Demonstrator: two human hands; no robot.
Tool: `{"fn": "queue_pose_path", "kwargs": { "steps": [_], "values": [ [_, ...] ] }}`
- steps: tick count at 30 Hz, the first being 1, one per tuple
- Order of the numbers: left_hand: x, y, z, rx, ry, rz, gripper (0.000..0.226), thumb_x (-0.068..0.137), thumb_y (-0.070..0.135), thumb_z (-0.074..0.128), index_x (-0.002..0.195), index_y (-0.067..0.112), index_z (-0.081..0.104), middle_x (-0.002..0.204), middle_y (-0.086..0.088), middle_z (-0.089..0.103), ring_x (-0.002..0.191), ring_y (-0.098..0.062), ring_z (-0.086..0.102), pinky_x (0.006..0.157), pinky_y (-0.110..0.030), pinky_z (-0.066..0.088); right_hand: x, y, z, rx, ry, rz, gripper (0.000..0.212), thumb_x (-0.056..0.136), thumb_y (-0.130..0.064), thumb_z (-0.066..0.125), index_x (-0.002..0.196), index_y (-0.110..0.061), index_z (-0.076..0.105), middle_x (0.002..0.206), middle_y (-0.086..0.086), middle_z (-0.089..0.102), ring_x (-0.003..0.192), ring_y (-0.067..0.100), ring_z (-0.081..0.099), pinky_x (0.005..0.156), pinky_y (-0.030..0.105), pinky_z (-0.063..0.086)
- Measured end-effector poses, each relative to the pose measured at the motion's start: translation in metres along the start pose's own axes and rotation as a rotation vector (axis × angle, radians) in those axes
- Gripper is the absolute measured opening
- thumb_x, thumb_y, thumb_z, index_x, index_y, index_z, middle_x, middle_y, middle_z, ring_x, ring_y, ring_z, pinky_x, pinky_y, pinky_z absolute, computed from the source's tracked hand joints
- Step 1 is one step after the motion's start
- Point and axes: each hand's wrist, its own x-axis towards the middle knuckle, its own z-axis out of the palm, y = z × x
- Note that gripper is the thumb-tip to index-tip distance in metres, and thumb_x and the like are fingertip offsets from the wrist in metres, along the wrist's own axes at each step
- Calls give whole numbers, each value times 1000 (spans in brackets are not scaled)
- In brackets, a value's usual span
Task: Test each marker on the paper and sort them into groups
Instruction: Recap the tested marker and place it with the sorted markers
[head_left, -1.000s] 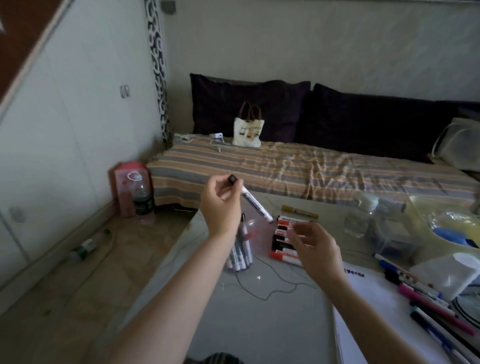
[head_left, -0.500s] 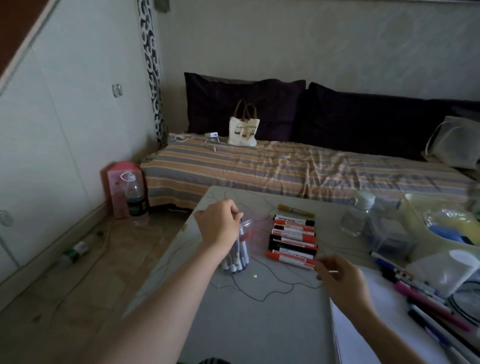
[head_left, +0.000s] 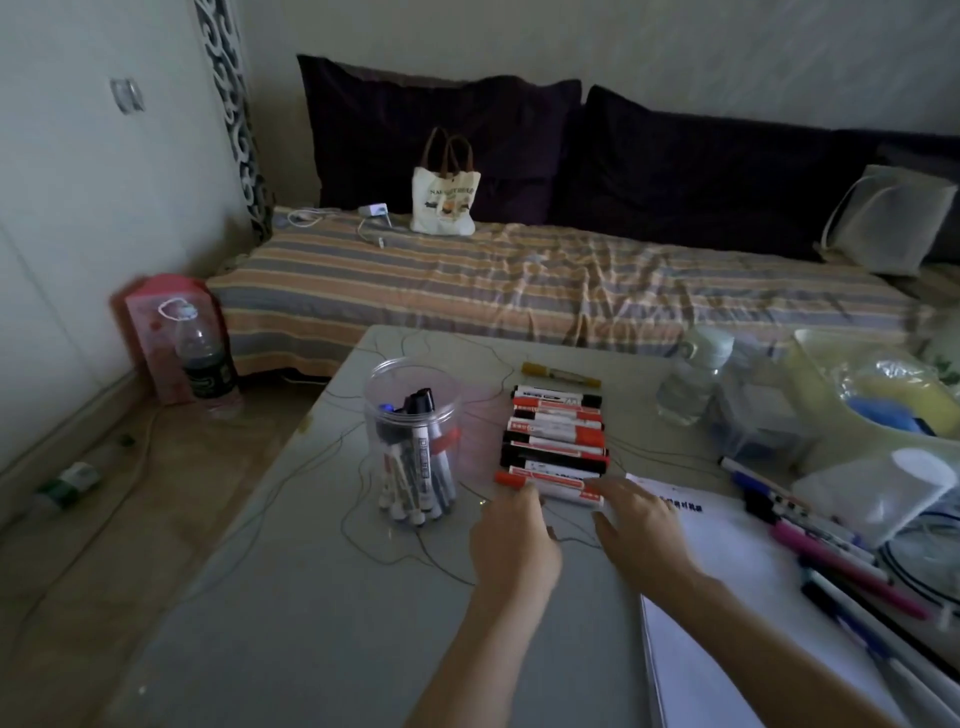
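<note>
Grip first: both hands sit at the near edge of the marker row, and I cannot tell for certain what either one holds. The left hand (head_left: 511, 540) has fingers bent forward, tips touching or just short of the nearest red-capped marker (head_left: 550, 485). The right hand (head_left: 636, 519) lies with fingers stretched toward the same marker's right end, over it or on it; contact is blurred. Neither hand looks curled round anything from my feed.

Row of markers (head_left: 556, 436): red and black caps, lying side by side across the table (head_left: 291, 597), touching one another, long axes running left to right. A yellow marker (head_left: 561, 372) lies alone just beyond the far end of the row.

Clear plastic jar (head_left: 413, 441): upright, left of the row, near but apart. Several markers stand inside it, most caps down, leaning.

White paper pad (head_left: 727, 597): right of the hands, its far left corner just beside the right fingers. Some small print near its top edge, unreadable.

Loose pens and markers (head_left: 831, 551), pink, blue and black among them, lie along the pad's right side.

Water bottle (head_left: 691, 384) stands at the far right of the table, beside a clear box (head_left: 753, 415).

Beyond the table: striped bed cover (head_left: 519, 280), dark cushions, a small tote bag (head_left: 444, 200). On the floor at left, a bottle (head_left: 205, 364) against a pink carton (head_left: 156, 332).
</note>
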Motion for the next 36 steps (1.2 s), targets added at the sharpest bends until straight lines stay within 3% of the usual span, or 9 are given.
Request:
{"fn": "queue_pose_path", "kwargs": {
  "steps": [5,10,13,17,21,24,28,32,36],
  "values": [
    [10,-10,3,21,-47,-14,21,87,19,61,108,21,59,110,2,63,101,-19,60,76,-26,45,17,-3,25,-154,-32,-50,40,93,-32,60,133,-30,54,130,-6,62,121,18,55,100,37,37],
    [20,-24,-4,20,-67,-76,23,88,19,56,110,23,60,108,2,65,101,-21,62,73,-26,46,20,0,40,-203,74,-21,29,78,-48,75,100,-28,74,106,0,65,101,26,61,83,43,46],
    [22,-31,-7,-35,-65,-137,22,89,24,57,111,25,61,107,3,66,101,-19,62,77,-27,47,19,-4,41,-207,1,-2,29,87,-46,66,105,-24,71,114,-1,60,109,24,55,91,41,42],
    [20,-17,-16,-556,-24,-296,26,91,37,61,112,22,57,105,7,64,90,-8,58,69,-21,42,10,-9,8,230,-96,89,25,97,-41,54,98,-18,62,92,-4,67,80,14,64,73,34,55],
    [16,9,-20,-1257,-270,-446,21,97,31,55,102,13,64,105,-9,71,98,-16,65,93,-32,52,-21,-11,-35,507,-281,143,14,100,-24,52,111,-26,60,75,-5,68,53,4,57,53,22,50],
    [10,27,-16,-1490,-364,-424,23,101,23,48,104,7,64,105,-11,73,103,-22,68,93,-35,53,-42,-10,-48,612,-253,203,21,100,-15,51,116,-25,61,73,-3,68,50,7,55,51,22,46],
    [-1,46,-9,-1458,-414,-346,20,100,19,49,100,7,65,101,-8,75,103,-19,68,96,-37,49,-59,-10,-62,725,-216,275,13,100,-18,52,100,-15,64,76,-1,70,48,11,55,46,20,43],
    [-9,64,4,-1412,-503,-254,22,100,20,49,109,4,62,105,-9,73,98,-16,69,84,-31,55,-70,-1,-71,823,-207,384,34,101,-29,49,95,0,65,67,2,57,48,7,45,45,17,37],
    [-14,82,15,-1418,-432,-263,19,98,14,52,98,2,67,96,-12,73,84,-15,70,68,-22,55,-71,12,-72,724,-93,361,36,100,-35,49,87,-8,69,61,3,51,48,6,41,48,22,36]
  ]
}}
